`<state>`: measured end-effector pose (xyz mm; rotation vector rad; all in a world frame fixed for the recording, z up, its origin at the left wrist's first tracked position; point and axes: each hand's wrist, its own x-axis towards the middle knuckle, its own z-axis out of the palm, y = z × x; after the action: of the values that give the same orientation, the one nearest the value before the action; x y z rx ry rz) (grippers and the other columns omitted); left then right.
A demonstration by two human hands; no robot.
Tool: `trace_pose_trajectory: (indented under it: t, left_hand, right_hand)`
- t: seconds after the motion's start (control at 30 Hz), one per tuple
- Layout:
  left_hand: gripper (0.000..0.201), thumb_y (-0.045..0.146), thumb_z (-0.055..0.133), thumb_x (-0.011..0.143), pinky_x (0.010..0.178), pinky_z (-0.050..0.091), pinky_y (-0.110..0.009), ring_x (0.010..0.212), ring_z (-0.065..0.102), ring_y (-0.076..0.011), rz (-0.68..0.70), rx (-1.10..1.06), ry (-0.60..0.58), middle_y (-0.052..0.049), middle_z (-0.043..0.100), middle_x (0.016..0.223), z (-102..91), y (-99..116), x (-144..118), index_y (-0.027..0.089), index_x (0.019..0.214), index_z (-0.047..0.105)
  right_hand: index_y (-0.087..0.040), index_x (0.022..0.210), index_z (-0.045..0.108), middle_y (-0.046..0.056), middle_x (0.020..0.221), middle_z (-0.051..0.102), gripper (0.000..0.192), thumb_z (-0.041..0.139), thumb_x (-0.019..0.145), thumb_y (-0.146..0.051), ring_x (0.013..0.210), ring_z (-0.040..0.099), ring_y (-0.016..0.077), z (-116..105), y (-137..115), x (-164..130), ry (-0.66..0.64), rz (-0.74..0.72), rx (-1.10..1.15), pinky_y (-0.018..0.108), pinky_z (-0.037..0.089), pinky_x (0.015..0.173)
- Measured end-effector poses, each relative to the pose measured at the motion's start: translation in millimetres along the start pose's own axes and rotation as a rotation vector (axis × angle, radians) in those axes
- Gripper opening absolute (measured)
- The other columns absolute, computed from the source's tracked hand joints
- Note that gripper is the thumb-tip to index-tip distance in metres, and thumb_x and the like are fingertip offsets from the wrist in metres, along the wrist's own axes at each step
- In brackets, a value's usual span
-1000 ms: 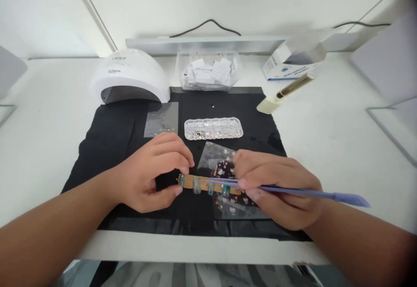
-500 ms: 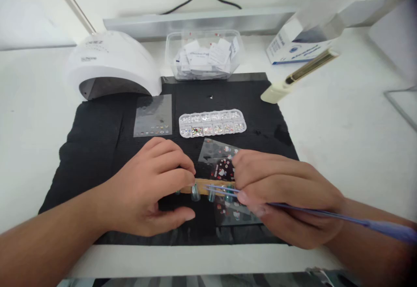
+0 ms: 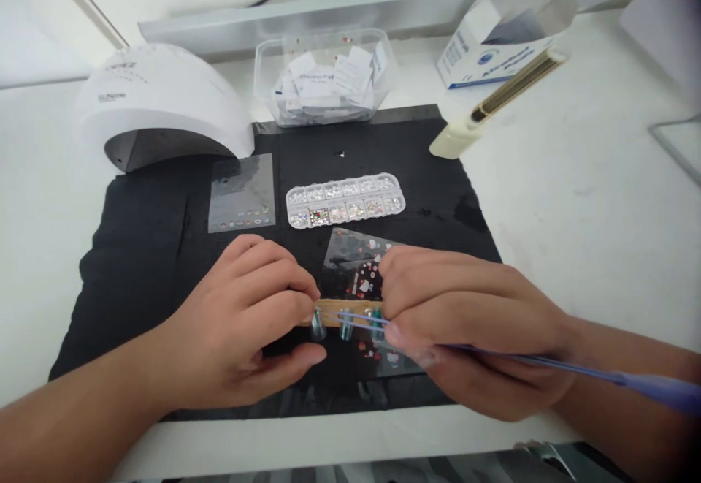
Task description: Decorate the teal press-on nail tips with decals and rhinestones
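My left hand (image 3: pixel 249 322) has its curled fingers on the left end of a flat wooden stick (image 3: pixel 330 306), with the thumb apart below. Several shiny blue-green false nails (image 3: pixel 345 328) sit along this stick, and the left hand covers its end. Closed around slim purple tweezers (image 3: pixel 646 386), my right hand (image 3: pixel 476 322) is at the stick's right side. The tweezer tips lie over the stick, close to the middle nail; I cannot tell whether they grip anything. Beneath the right hand is a clear sticker sheet (image 3: pixel 344 255) with small red and white figures, partly hidden.
On the black mat (image 3: pixel 147 249) lie a divided rhinestone case (image 3: pixel 345 200) and another clear sheet (image 3: pixel 241 194). Behind stand a white nail lamp (image 3: pixel 169 103), a plastic tub of pad packets (image 3: pixel 268 74), an open carton (image 3: pixel 482 59) and a cream-and-gold tool (image 3: pixel 457 139).
The view has shifted slightly, so most things sit a little farther left and higher. Both hands keep nearly the same hold, with the tweezer tips still over the stick.
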<state>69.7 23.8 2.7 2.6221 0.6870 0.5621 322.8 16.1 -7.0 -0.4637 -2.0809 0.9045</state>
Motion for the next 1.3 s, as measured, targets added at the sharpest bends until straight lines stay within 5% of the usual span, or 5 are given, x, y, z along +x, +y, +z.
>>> trace_pose_trajectory:
  t: [1.3]
  left_hand:
    - [0.018,0.020,0.072,0.079,0.080,0.046,-0.042,0.084,0.060,-0.0197,0.018,-0.040,0.024,-0.006,0.066,0.088,3.3,-3.0,1.4,0.015,0.089,0.058]
  right_hand:
    - [-0.012,0.088,0.060,0.005,0.073,0.064,0.016,0.050,0.081,-0.002,0.068,0.058,0.0127,2.6,2.5,1.7,0.014,-0.028,-0.020,0.031,0.053,0.066]
